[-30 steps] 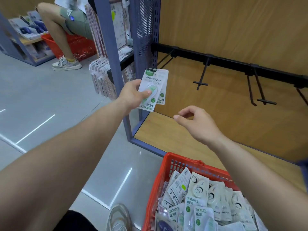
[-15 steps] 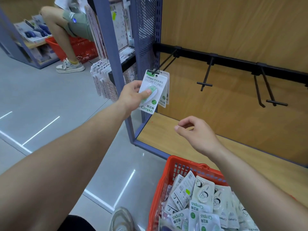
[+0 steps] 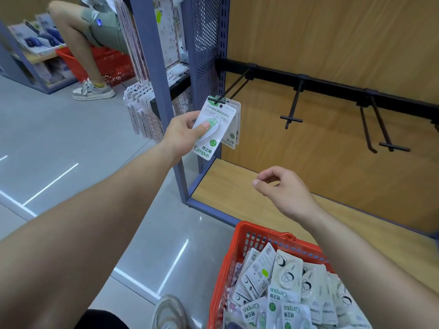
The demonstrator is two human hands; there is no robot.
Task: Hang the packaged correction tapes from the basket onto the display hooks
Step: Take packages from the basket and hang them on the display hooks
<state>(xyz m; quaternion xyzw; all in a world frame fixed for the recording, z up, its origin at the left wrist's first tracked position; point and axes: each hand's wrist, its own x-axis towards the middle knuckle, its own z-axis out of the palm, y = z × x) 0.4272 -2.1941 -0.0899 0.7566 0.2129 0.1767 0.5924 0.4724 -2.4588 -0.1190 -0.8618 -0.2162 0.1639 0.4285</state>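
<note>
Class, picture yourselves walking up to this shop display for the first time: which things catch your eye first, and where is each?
First, the green-and-white correction tape pack that the left hand holds up at the tip of the leftmost hook, mid-frame. Next, the red basket at the bottom right, heaped with more packs, the right hand hovering empty above it.

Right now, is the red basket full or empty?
Full: packaged correction tapes pile up close to the rim of the red basket.
</note>
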